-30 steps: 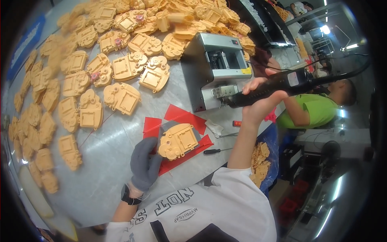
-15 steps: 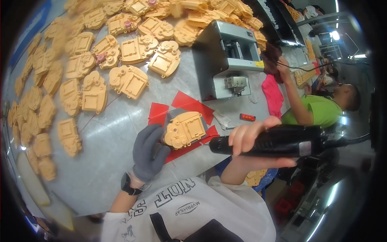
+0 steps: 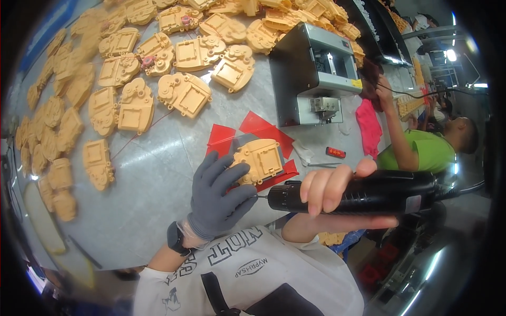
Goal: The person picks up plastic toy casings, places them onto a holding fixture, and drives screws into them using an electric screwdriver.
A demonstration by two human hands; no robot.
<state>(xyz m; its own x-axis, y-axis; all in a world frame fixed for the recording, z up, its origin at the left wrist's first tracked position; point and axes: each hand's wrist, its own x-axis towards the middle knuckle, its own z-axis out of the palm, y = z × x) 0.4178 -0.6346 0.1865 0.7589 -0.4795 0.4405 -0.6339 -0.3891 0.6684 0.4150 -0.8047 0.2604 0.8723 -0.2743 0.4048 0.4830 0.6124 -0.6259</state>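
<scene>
My right hand (image 3: 328, 192) is wrapped round a black electric screwdriver (image 3: 392, 190), held level with its thin bit pointing left. The bit's tip is right by the fingertips of my left hand (image 3: 217, 197), which wears a grey glove. Its fingers are stretched and spread beside a tan plastic housing (image 3: 266, 158), some reaching over its left edge. Whether a small screw is at the bit cannot be made out. The housing lies face up on a dark block, with red sheet pieces (image 3: 263, 128) around it on the grey table (image 3: 153, 195).
Many tan housings (image 3: 184, 95) cover the table's far and left parts. A dark box-shaped machine (image 3: 295, 79) stands behind the red pieces. A small red object (image 3: 336, 152) and pink cloth (image 3: 368, 126) lie to the right, near a person in a green shirt (image 3: 421, 151).
My left hand has risen toward the screwdriver's bit and spread its fingers. The screwdriver's tip has moved left and slightly down to meet it. The whole view has shifted a little.
</scene>
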